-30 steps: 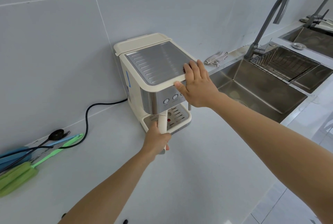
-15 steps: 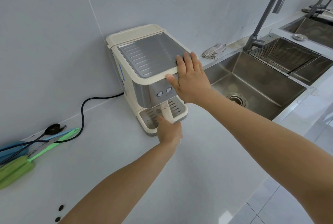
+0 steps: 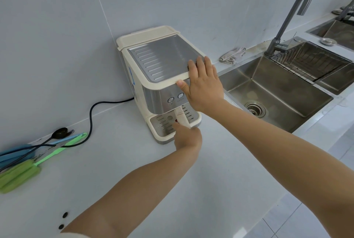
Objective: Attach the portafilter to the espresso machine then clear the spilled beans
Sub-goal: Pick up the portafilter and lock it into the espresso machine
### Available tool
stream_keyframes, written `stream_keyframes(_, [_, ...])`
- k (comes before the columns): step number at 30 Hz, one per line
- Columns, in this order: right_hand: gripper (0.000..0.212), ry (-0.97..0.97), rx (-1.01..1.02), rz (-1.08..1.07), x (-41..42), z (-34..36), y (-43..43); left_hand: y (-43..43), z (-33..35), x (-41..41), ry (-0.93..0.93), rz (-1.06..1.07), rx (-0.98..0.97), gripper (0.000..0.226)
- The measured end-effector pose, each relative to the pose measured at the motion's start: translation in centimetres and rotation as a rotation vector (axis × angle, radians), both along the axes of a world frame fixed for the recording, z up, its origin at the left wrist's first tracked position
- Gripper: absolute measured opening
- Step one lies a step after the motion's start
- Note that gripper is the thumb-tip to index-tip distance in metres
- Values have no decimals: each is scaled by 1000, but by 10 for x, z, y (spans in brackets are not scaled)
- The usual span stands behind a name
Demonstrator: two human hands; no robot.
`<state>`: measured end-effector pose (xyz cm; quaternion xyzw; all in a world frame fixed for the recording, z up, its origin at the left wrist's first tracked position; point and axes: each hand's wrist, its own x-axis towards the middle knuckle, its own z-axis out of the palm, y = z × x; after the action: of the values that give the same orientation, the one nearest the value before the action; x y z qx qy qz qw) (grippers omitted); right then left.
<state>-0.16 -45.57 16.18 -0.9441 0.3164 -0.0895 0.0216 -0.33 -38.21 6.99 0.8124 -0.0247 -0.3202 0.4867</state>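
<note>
A cream and steel espresso machine (image 3: 153,59) stands against the tiled wall. My right hand (image 3: 204,84) lies flat on its front right top corner, fingers spread, thumb on the front edge. The cream portafilter handle (image 3: 181,117) sticks out from under the machine's front, over the drip tray (image 3: 162,124). My left hand (image 3: 188,137) is closed around the handle's near end. The portafilter's basket is hidden under the machine. Two dark beans (image 3: 63,220) lie on the counter at the near left.
A steel sink (image 3: 277,92) with a tall grey faucet (image 3: 293,13) lies right of the machine, a rag (image 3: 231,55) behind it. The black power cord (image 3: 92,115) runs left along the counter. Green and blue brushes (image 3: 28,167) lie at the far left.
My left hand has swung the portafilter handle from the left toward the right, under the machine's front. My right hand stays on the machine's top. The camera has shifted.
</note>
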Motion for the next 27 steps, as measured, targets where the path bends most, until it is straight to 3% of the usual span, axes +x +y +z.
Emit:
stream_keyframes(12, [70, 26, 102, 21, -4, 6, -2, 14, 17, 4, -97, -197, 92, 44])
stream_keyframes(20, [77, 139, 155, 40, -6, 24, 1, 58, 23, 10, -405, -702, 305, 60])
stream_keyframes(27, [81, 311, 78, 161, -5, 30, 53, 121, 14, 38, -872, -877, 609, 65])
